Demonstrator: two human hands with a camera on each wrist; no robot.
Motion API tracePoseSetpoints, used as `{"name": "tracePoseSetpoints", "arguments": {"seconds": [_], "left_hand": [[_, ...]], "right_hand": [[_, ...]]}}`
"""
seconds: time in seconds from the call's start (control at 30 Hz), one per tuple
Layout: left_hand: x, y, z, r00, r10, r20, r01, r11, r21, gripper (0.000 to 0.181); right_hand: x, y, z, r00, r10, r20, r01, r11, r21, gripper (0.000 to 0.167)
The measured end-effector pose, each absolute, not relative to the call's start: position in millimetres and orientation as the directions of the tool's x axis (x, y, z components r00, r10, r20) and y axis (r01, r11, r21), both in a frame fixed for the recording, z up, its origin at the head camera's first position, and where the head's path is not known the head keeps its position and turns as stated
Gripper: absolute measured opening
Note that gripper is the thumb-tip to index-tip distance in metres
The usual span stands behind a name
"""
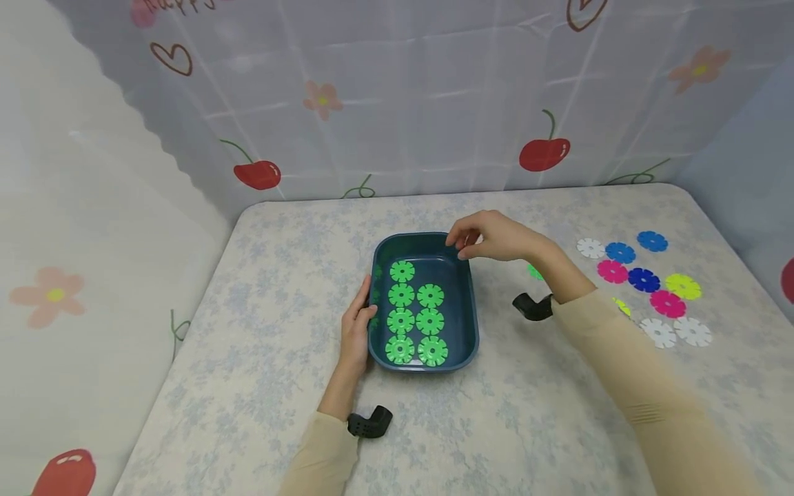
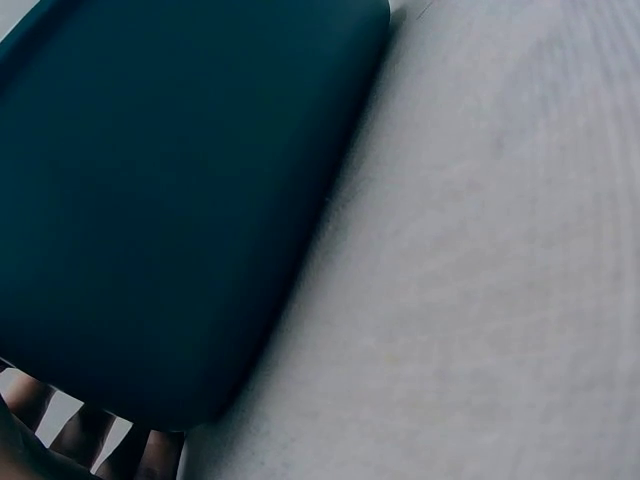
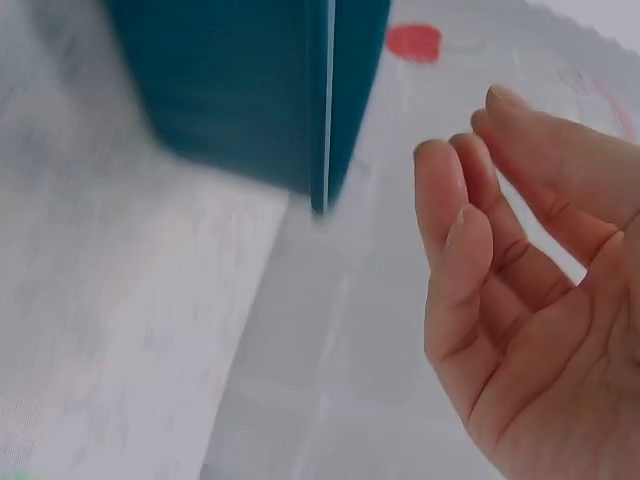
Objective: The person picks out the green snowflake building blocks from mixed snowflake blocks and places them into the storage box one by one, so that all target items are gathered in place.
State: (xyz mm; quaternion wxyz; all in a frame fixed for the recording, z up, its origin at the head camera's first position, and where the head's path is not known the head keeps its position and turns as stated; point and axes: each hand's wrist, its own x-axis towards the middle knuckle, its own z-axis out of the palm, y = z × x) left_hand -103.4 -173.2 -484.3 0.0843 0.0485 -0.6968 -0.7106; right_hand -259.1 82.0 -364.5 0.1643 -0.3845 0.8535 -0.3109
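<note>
A dark teal tray (image 1: 455, 303) sits on the table with several bright green notched discs (image 1: 400, 321) lying flat inside it, in two columns. My left hand (image 1: 355, 337) holds the tray by its left side, the thumb at the rim. In the left wrist view the tray's outer wall (image 2: 190, 200) fills much of the frame, and only some fingers (image 2: 85, 435) show at its edge. Over the tray's far right corner hovers my right hand (image 1: 493, 235). Its fingers are loosely bent with nothing between them, as the right wrist view shows beside the tray wall (image 3: 230, 90).
Right of the tray lie several loose notched discs: white (image 1: 693, 331), blue (image 1: 653, 241), pink (image 1: 668, 303) and yellow (image 1: 683, 286). A green disc (image 1: 536, 272) is partly hidden under the right forearm. A printed curtain (image 1: 422, 103) hangs behind the table (image 1: 248, 331).
</note>
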Motion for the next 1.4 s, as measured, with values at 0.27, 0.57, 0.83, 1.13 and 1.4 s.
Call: {"name": "tracePoseSetpoints", "arguments": {"seconds": [0.27, 0.57, 0.83, 1.13, 1.4], "left_hand": [[-102.9, -175.6, -483.4, -0.981, -0.188, 0.043, 0.046, -0.015, 0.999, 0.057], [-102.0, -176.3, -483.1, -0.981, -0.191, 0.037, 0.040, -0.012, 0.999, 0.056], [-103.0, -173.7, -484.6, -0.984, -0.172, 0.042, 0.046, -0.020, 0.999, 0.056], [-104.1, -171.9, -483.6, -0.985, -0.165, 0.049, 0.053, -0.018, 0.998, 0.056], [-103.6, -173.7, -484.5, -0.982, -0.184, 0.037, 0.040, -0.008, 0.999, 0.056]], "right_hand": [[-257.8, 153.4, -373.5, -0.813, -0.582, -0.024, -0.432, 0.630, -0.645, 0.030], [-261.2, 197.8, -394.5, -0.879, -0.436, -0.194, -0.244, 0.760, -0.603, 0.046], [-266.2, 214.9, -413.0, -0.859, -0.399, -0.321, -0.137, 0.783, -0.607, 0.059], [-272.1, 224.3, -435.4, -0.842, -0.427, -0.330, -0.136, 0.759, -0.636, 0.057], [-274.6, 219.6, -440.1, -0.848, -0.435, -0.302, -0.182, 0.775, -0.605, 0.055]]}}
